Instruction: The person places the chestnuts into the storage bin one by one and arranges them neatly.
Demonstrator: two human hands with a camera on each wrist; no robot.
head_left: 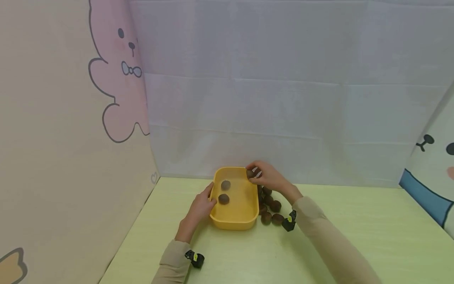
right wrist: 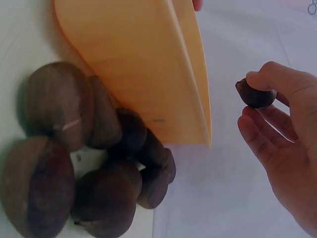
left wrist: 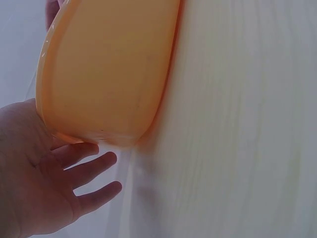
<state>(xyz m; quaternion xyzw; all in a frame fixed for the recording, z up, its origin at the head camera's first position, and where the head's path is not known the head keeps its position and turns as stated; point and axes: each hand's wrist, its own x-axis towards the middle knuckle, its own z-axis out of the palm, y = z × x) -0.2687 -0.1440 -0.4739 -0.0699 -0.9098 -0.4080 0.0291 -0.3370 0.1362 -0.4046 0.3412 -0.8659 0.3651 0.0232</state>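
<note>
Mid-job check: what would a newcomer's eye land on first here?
Probably the bright yellow tray on the table, with two chestnuts inside and the left grip holding its left side. Then the right grip, pinching another chestnut near the tray's far right corner, and the chestnut pile along its right side.

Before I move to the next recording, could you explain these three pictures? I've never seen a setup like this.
There is no machine here: a person works with two bare hands. The widest picture comes from a camera on the head, looking forward and down. The other two come from small black cameras, one on each wrist. On the pale table stands a yellow container with two brown nuts inside; a cluster of nuts lies along its right side. The left hand holds the container's left rim. The right hand has its grip on a single nut, pinched near the container's far right corner.
</note>
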